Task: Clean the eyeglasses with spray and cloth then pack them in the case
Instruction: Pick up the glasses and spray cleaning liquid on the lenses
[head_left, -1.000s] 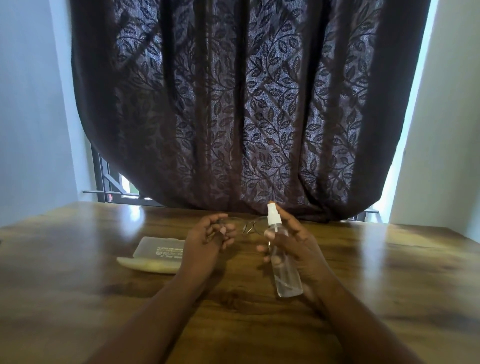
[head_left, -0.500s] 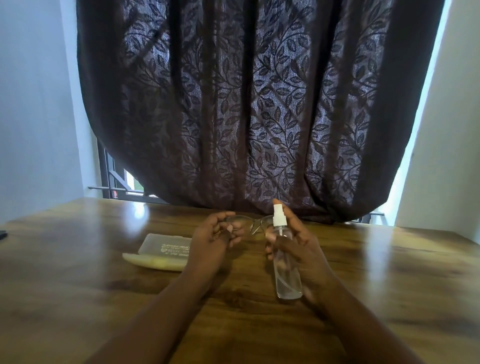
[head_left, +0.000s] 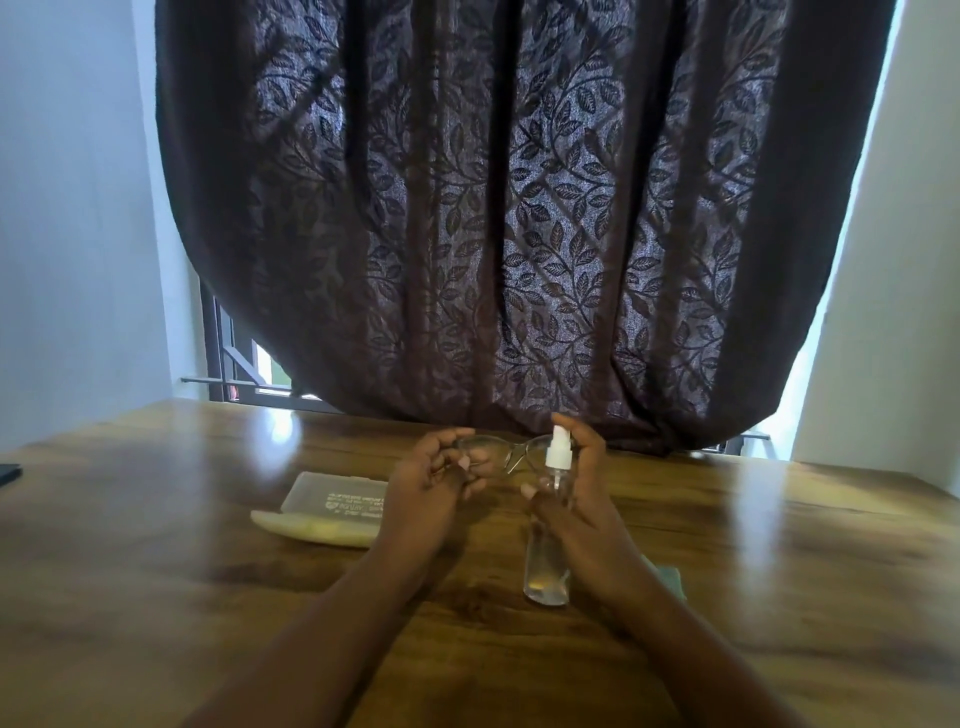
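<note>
Looking down at a wooden table (head_left: 156, 597) from a head-worn camera, with two bare forearms reaching forward over it.

Holding a pair of eyeglasses (head_left: 511, 451) in the left hand (head_left: 428, 493), fingers curled round the left side of the frame, lifting it above the tabletop just left of the spray bottle. Showing only part of the thin frame and one lens past the fingers; the rest hidden behind the hand.

Gripping a clear spray bottle (head_left: 546, 561) in the right hand (head_left: 582, 504), fingers wrapped round its upper body, one finger resting on top of the white nozzle (head_left: 559, 451). Standing nearly upright, base close to the table; hard to tell whether touching it. Pointing the nozzle toward the eyeglasses, just beside them.

Lying flat on the table to the left of the bottle, beyond the left hand: a pale translucent glasses case (head_left: 332, 506), open, with small printed text on it. Peeking out just right of the bottle, behind the right wrist: a corner of a greenish cloth (head_left: 670, 577).

Hanging behind the bottle, at the table's far edge: a dark curtain (head_left: 493, 208) patterned with leaves, daylight glowing through it.
</note>
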